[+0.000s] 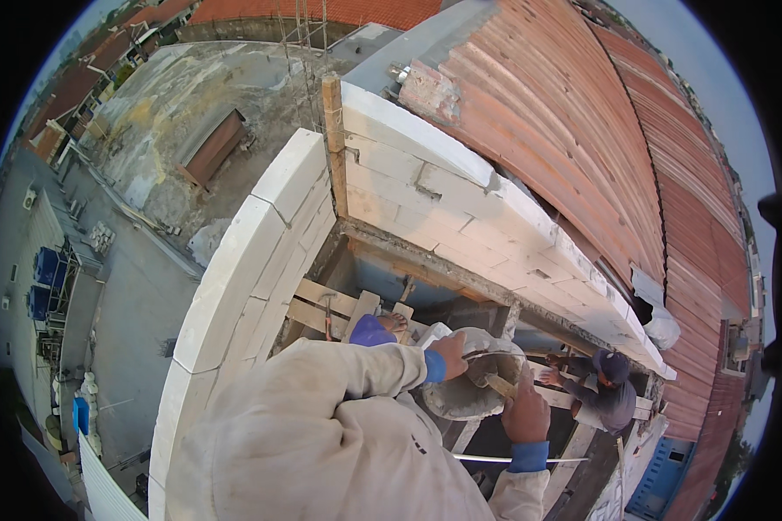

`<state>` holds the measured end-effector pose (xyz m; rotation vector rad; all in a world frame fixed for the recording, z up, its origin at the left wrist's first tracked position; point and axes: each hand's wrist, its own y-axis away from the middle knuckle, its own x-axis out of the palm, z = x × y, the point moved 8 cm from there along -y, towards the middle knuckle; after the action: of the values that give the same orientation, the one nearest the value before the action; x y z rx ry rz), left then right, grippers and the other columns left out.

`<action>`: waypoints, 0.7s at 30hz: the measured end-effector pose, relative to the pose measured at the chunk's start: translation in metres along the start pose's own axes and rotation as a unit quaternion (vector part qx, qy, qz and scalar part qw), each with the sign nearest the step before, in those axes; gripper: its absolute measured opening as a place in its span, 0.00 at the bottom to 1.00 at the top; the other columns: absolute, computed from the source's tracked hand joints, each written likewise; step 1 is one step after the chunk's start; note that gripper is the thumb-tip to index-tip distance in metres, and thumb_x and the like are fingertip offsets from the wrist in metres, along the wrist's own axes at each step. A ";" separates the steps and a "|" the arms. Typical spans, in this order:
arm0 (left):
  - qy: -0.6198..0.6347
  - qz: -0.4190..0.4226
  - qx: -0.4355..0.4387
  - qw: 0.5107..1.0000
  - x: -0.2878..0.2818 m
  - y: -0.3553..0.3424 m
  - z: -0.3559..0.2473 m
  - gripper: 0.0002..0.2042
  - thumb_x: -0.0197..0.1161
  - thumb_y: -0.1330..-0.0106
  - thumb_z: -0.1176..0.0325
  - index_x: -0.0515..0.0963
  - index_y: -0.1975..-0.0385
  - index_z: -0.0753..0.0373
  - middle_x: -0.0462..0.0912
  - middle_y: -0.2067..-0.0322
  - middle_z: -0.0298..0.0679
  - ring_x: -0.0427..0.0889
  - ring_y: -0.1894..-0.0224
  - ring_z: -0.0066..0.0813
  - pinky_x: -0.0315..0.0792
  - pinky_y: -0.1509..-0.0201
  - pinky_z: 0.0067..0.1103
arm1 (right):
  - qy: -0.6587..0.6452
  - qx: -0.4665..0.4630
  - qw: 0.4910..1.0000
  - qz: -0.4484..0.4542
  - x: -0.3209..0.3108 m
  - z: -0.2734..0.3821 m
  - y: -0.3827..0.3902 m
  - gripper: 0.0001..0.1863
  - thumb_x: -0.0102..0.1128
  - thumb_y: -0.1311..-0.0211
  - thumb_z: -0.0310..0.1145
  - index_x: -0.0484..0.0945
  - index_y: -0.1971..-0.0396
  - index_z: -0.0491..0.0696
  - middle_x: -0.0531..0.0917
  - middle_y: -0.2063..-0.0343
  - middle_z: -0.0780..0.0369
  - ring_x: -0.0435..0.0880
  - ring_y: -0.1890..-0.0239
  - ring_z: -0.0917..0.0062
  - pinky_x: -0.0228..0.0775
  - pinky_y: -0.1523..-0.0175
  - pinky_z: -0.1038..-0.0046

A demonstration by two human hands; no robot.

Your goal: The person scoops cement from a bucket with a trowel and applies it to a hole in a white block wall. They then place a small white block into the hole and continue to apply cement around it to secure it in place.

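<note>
Left hand (451, 353) clamped on the rim of a grey bucket (460, 395), fingers curled over the near edge, thumb side toward the sleeve. Bucket held up off any support, tilted slightly, grey mortar showing inside just beyond the left fingertips. Right hand (525, 410) closed around a tool handle (500, 385), fingers wrapped together, the handle running from the fist up into the bucket's mouth; blade end hidden in the mortar, kind of tool not clear. Both wrists cuffed in blue, sleeves pale cream.

Just beyond the bucket, past the right knuckles, another person (601, 389) in a dark cap and grey top, lower down, one hand raised toward the bucket's far side; touching or not, cannot tell. Below the right hand, a thin pale rod (495, 458) lying across the gap. Left of the left fingers, wooden planks (339, 306) laid as scaffold boards, a bare foot resting on them near a blue trouser leg.

Farther left of the left hand, a wall of white blocks (252, 252) curving down; beyond the fingers, a second white block wall (460, 208) meeting it at a wooden post (334, 139). Beyond that wall, a rust-red corrugated roof (599, 122). Far off to the left, a street well below.
</note>
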<state>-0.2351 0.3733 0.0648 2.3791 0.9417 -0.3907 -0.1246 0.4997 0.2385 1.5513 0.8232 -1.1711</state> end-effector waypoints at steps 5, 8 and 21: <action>0.146 -0.046 -0.119 0.981 -0.020 0.013 0.040 0.28 0.67 0.45 0.61 0.70 0.47 0.69 0.84 0.56 0.61 0.83 0.51 0.60 0.75 0.45 0.41 | -0.050 0.072 0.991 0.098 0.074 0.012 0.044 0.22 0.66 0.43 0.36 0.74 0.50 0.45 0.85 0.59 0.48 0.87 0.57 0.52 0.78 0.51 0.52; 0.156 -0.080 -0.103 0.979 -0.023 0.031 0.054 0.29 0.68 0.46 0.61 0.69 0.46 0.69 0.83 0.55 0.61 0.83 0.50 0.58 0.75 0.45 0.40 | -0.099 0.113 0.979 0.140 0.125 0.019 0.038 0.20 0.65 0.41 0.40 0.75 0.54 0.45 0.86 0.65 0.45 0.87 0.59 0.49 0.78 0.52 0.49; 0.304 -0.020 -0.020 0.952 -0.036 0.049 0.092 0.30 0.62 0.44 0.77 0.71 0.37 0.65 0.82 0.60 0.33 0.78 0.64 0.22 0.74 0.59 0.21 | -0.142 0.091 0.986 0.001 0.057 0.048 -0.001 0.16 0.63 0.40 0.34 0.75 0.55 0.42 0.86 0.64 0.46 0.87 0.59 0.49 0.78 0.52 0.50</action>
<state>-0.2326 0.2706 0.0248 2.4845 1.2418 0.3768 -0.1221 0.4517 0.1820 1.4837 0.5388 -1.4589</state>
